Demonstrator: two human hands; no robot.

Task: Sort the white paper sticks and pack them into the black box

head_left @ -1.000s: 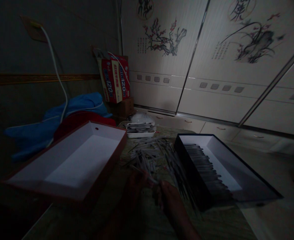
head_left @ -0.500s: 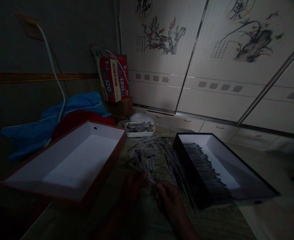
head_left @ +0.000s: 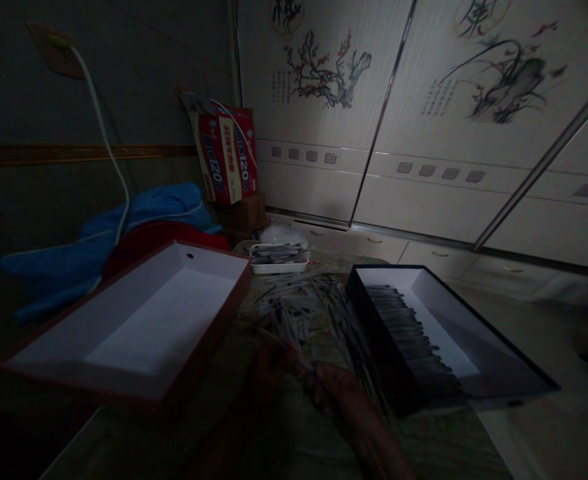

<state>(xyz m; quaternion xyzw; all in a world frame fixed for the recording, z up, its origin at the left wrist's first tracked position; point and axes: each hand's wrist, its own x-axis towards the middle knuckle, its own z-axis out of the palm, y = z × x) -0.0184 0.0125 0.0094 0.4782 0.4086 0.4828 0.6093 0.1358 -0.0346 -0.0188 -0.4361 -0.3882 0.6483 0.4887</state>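
Note:
My left hand (head_left: 269, 377) sits low in the dim foreground, its fingers closed on a thin white stick (head_left: 284, 348) with a dark tip. My right hand (head_left: 339, 397) is next to it, its fingertips curled at the stick's lower end. Just above both hands lies a loose heap of similar sticks (head_left: 304, 317) on the patterned table top (head_left: 424, 447). To the right, a black box (head_left: 387, 353) with a white inside holds a neat row of sticks. To the left stands a red box (head_left: 214, 327) with a white inside.
A white tray (head_left: 279, 269) holding sticks stands behind the heap. Beyond the red box lie blue cloth (head_left: 139, 223) and a red-and-white carton (head_left: 224, 157) on a brown box. A white cable (head_left: 105, 140) runs down the wall. Painted cabinet doors (head_left: 424, 87) fill the back right.
My right hand has dropped slightly and turned, with its fingers more curled at the stick. The view has shifted a little; the boxes and heap stay in place.

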